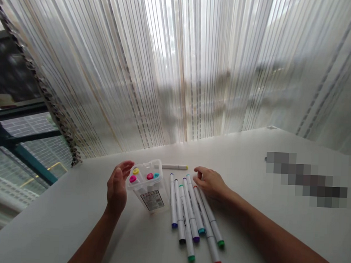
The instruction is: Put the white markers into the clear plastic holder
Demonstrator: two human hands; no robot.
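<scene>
A clear plastic box (152, 186) with a printed label stands on the white table, holding several markers with yellow, pink and cyan cap ends. My left hand (118, 187) is at the box's left side, its fingers curved loosely around the far corner and not closed on it. Right of the box lies a row of white markers (191, 215) with coloured ends, side by side. At their far right end rests my right hand (209, 182), thumb and forefinger bent but apart, with nothing visible between them. Its other fingers are mostly hidden.
A single yellow-ended marker (175, 166) lies crosswise behind the box. Striped sheer curtains (177, 89) hang along the table's far edge. A blurred, pixelated patch (307, 180) covers something on the table's right side. A dark window frame (21, 136) shows at left.
</scene>
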